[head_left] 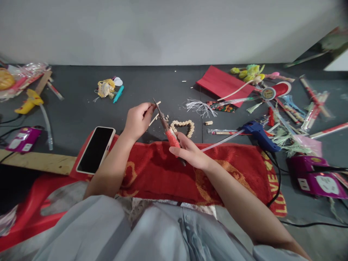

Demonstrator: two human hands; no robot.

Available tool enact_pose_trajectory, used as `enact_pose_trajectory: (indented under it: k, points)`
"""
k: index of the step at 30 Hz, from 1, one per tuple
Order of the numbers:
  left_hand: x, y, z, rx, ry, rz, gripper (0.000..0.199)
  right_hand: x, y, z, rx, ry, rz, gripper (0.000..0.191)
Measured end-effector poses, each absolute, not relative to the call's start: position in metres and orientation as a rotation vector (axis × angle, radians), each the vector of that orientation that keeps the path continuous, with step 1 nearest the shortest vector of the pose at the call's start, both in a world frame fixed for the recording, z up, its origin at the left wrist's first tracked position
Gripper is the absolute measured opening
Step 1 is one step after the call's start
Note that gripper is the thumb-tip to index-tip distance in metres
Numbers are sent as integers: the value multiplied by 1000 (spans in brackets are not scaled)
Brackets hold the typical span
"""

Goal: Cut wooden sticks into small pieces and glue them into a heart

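A dark grey tabletop runs back to a plain, pale grey wall, and a red towel with orange patterning and the letters "LOVE" lies along its near edge. Just beyond the middle of the towel, the left hand pinches a thin pale stick between thumb and fingers. The right hand, above the towel, is wrapped around the red-covered handle of a cutting tool, whose tip points away from the wearer and meets or nearly meets the stick; contact is hard to tell.

A heart-shaped ring of small pale pieces lies flat just beyond the towel, beside the right hand, with bits of stick scattered near it. A phone rests at the towel's left end. Farther left of the towel are a yellow glue gun and a purple power block.

Beyond the towel's right half lie red paper, white threads, a spool of red thread and a blue glue gun. A second purple block sits right of the towel. Left of and below the towel stands a red plastic seat.
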State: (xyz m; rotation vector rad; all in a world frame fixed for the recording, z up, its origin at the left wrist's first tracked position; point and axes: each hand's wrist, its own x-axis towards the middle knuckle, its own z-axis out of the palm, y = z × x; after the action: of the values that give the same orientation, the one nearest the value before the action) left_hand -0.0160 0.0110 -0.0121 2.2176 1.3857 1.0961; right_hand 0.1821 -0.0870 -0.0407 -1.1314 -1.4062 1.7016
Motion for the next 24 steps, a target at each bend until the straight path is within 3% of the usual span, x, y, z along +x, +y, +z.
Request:
enact_pose_trajectory:
  k: [5,13,24]
  points:
    - [-13,12,-15,1783,1243,1116,57,181,-88,-41,-1048,-1381,1648,41]
    - [0,-8,-12,1575,805,701,77,180,-85,-42,-1023,-1353,1529,45]
    - [12,-17,-22,1608,735,638,65,182,-82,-50,-998,-1565,1452,68]
